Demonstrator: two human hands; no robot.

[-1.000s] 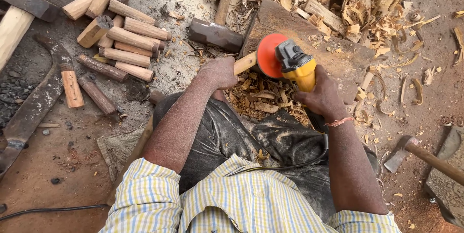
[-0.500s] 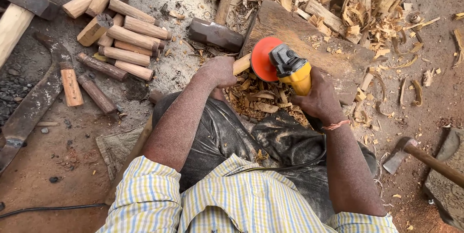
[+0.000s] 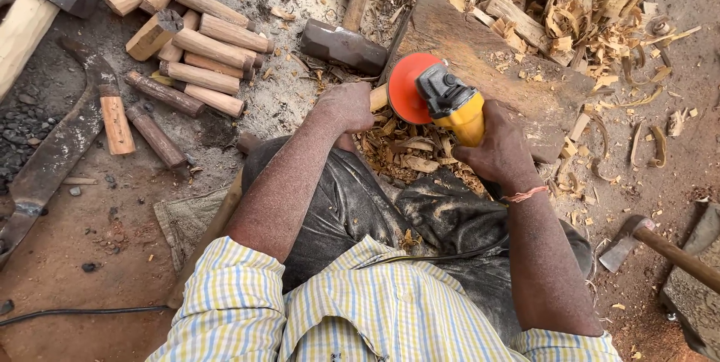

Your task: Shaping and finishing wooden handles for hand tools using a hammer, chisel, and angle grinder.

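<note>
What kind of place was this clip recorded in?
Most likely an open-air woodworking spot on bare ground: a pile of rough-turned wooden handles, wood shavings scattered about, and an angle grinder in the right hand.

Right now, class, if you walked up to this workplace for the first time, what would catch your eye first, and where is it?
First the yellow angle grinder with its bright orange disc, gripped in the right hand at the centre, while the left hand holds a pale wooden piece against the disc. Next, the pile of rounded wooden handles lying at the upper left. Curled wood shavings litter the ground at the upper right.
</note>
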